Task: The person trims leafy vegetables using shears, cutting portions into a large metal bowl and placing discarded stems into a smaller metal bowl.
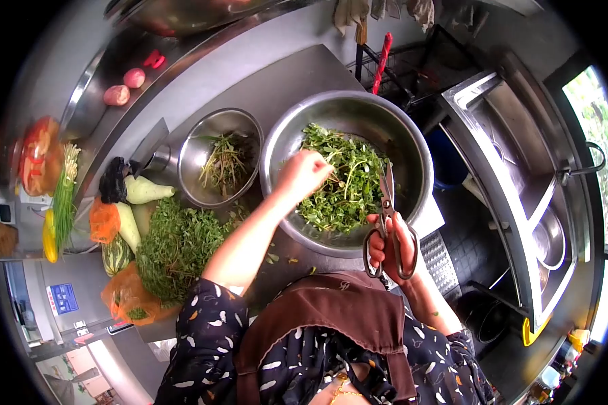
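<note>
A wide steel bowl (277,138) holds a heap of cut leafy greens (351,158). Over the left part of that heap is my left hand (305,174), its fingertips pinched together; what they hold, if anything, is too small to make out. Scissors (387,192) with dark handles are gripped in my right hand (395,246) at the bowl's near right side. Their blades look closed and point away from me over the greens. A smaller steel bowl (190,158) to the left contains trimmed stems (226,165).
Left of my forearm lies a big pile of uncut greens (182,246), beside an orange plastic bag (132,297) and pale green gourds (148,190). A cleaver (150,145) rests near the smaller bowl. At right stands a steel sink unit (496,202).
</note>
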Available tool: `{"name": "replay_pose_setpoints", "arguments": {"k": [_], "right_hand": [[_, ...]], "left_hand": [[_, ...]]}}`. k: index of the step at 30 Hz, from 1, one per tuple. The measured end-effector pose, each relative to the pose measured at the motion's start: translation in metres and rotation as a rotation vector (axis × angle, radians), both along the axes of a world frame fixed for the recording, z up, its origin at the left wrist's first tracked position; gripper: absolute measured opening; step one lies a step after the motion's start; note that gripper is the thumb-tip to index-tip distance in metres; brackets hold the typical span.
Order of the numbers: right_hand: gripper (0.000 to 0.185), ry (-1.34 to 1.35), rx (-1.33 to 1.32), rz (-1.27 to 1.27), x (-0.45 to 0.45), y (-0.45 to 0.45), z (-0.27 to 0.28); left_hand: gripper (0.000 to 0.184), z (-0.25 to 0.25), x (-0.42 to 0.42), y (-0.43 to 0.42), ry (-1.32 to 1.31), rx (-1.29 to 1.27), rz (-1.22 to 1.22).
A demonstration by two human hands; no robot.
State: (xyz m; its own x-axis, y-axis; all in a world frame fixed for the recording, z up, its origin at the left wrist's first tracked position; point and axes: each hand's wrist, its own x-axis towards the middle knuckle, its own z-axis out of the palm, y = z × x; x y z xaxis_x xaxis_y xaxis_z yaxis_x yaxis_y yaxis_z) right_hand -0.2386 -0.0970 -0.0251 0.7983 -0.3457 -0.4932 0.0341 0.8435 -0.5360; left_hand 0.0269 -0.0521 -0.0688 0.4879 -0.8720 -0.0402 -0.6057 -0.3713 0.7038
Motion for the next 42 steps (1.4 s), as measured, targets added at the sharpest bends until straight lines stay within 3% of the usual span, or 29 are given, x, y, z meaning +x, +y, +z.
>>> {"name": "replay_pose_setpoints", "arguments": {"k": [1,2,4,8,12,14,16,19,22,25,26,27,30,32,34,36,38,42], "right_hand": [[0.054,0.015,-0.016,0.017,0.002,0.001,-0.002],[0.054,0.03,-0.032,0.032,0.004,0.001,-0.002],[0.052,0.054,-0.042,0.06,0.01,0.003,0.002],[0.051,0.086,0.027,0.097,0.01,0.008,-0.002],[0.052,0.084,0.044,0.138,0.006,0.012,-0.009],[0.053,0.083,0.065,0.153,0.007,0.014,-0.011],[0.053,0.065,0.07,0.172,0.008,0.015,-0.011],[0.053,0.063,0.073,0.184,0.013,0.017,-0.007],[0.055,0.059,0.086,0.191,0.014,0.018,-0.004],[0.056,0.044,0.067,0.174,0.01,0.017,-0.003],[0.055,0.031,0.06,0.172,0.008,0.016,-0.004],[0.055,0.018,0.052,0.178,0.007,0.016,-0.004],[0.051,0.037,0.016,0.194,0.006,0.015,-0.004],[0.051,0.083,0.031,0.181,0.005,0.016,-0.006],[0.054,0.102,0.027,0.187,0.004,0.016,-0.005],[0.056,0.081,0.03,0.17,0.004,0.019,-0.005],[0.057,0.068,-0.046,0.192,0.009,0.025,0.001],[0.053,0.09,-0.118,0.283,0.022,0.038,0.011]], "left_hand": [[0.032,0.003,-0.013,-0.003,-0.047,0.198,-0.052],[0.041,-0.002,-0.027,-0.004,-0.096,0.188,-0.073],[0.039,-0.019,-0.044,-0.005,-0.35,0.237,-0.158],[0.026,-0.023,-0.045,-0.005,-0.247,0.244,-0.084],[0.032,-0.004,-0.027,0.01,-0.124,0.233,-0.202],[0.031,0.0,-0.012,0.01,-0.035,0.204,-0.058],[0.025,-0.022,0.008,0.007,-0.167,-0.059,0.13],[0.022,-0.039,0.026,0.002,-0.193,0.037,0.154],[0.019,-0.045,0.028,-0.004,-0.201,0.237,0.008],[0.025,-0.045,0.032,-0.001,0.4,0.023,0.174],[0.032,-0.017,0.028,0.006,0.518,0.047,0.203],[0.037,-0.005,0.027,0.015,0.448,0.039,0.174],[0.049,0.033,0.029,0.06,0.19,-0.057,0.1],[0.043,0.044,0.04,0.111,0.209,-0.231,0.114],[0.033,0.072,0.046,0.17,0.081,-0.1,0.219],[0.019,0.066,0.047,0.233,0.046,-0.098,0.433],[0.012,0.061,0.037,0.29,-0.139,0.114,0.525],[0.018,0.014,-0.01,0.381,-0.081,0.42,0.635]]}}
